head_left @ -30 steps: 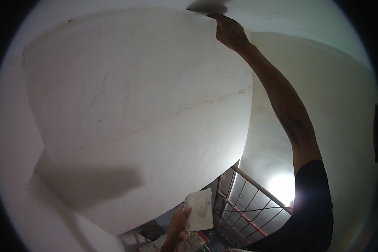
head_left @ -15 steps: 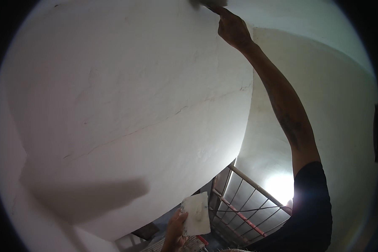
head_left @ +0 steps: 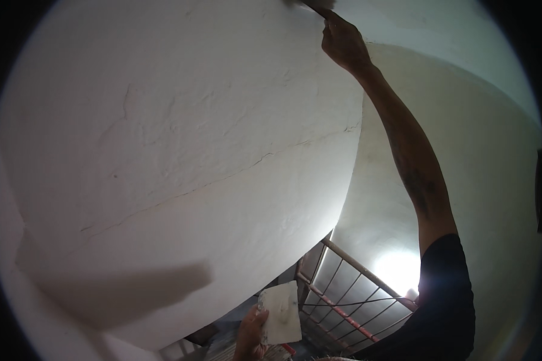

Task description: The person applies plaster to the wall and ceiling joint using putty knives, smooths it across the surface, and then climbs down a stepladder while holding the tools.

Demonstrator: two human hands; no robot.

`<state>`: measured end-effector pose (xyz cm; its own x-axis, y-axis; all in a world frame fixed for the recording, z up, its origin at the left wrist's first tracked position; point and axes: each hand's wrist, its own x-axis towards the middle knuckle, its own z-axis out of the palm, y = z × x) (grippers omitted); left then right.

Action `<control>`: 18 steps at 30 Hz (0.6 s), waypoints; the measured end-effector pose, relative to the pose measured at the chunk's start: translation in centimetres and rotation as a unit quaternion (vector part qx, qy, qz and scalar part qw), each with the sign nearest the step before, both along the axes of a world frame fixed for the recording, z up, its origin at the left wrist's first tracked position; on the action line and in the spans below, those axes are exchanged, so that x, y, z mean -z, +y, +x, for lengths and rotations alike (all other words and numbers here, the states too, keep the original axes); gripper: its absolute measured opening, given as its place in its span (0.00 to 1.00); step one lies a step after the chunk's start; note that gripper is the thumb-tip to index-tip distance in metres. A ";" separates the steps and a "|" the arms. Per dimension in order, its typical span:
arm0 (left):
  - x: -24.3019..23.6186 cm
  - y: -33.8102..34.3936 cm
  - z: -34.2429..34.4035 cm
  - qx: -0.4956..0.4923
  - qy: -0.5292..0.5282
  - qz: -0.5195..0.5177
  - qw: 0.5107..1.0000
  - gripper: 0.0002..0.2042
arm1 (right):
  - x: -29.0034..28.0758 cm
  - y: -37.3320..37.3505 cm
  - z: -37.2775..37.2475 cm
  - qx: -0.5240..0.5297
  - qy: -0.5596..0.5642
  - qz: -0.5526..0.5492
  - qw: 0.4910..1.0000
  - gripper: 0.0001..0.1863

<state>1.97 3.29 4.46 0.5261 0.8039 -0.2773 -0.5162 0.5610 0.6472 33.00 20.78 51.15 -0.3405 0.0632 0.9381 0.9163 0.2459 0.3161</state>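
At the top of the view my right arm reaches up, and my right hand (head_left: 347,46) is closed round the dark handle of a putty knife (head_left: 317,8). Its blurred grey blade is partly cut off by the frame's upper edge, at the white plastered wall (head_left: 223,114). A thin crack (head_left: 223,178) runs slantwise across that wall. Low in the middle, my left hand (head_left: 251,330) grips a pale rectangular plate (head_left: 281,314) by its left edge. A small lump of pale paste (head_left: 284,302) sits on the plate.
Below to the right stands a rusty metal frame (head_left: 349,313) with thin bars. A bright lamp (head_left: 397,271) glares beside it, against the right-hand wall (head_left: 464,162). A dark shadow falls across the lower left of the plastered wall. Planks (head_left: 223,351) show at the bottom edge.
My right hand with the putty knife has shifted slightly right and down in the view. My left hand and the plate sit slightly lower. The whole view has shifted a little.
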 end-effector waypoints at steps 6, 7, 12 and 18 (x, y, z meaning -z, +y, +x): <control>4.4 1.6 -0.1 0.002 0.024 0.020 1.000 0.18 | 0.1 0.4 -0.2 0.010 -0.081 0.011 0.997 0.30; 4.8 1.8 -0.2 0.010 0.046 0.033 0.998 0.19 | 0.2 0.5 -0.3 0.023 -0.112 0.024 0.993 0.32; 5.1 2.2 -0.1 0.021 0.033 0.024 0.999 0.19 | 1.0 0.6 -1.4 -0.031 -0.035 -0.059 0.997 0.37; 5.9 2.5 -0.1 0.022 0.045 0.012 0.999 0.17 | 1.6 1.3 -1.0 -0.018 -0.039 -0.038 0.998 0.36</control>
<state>1.92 5.82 -1.45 0.5354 0.7871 -0.3061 -0.4294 0.5659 0.7039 31.96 22.07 49.56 -0.4157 0.1186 0.9017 0.8796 0.3048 0.3654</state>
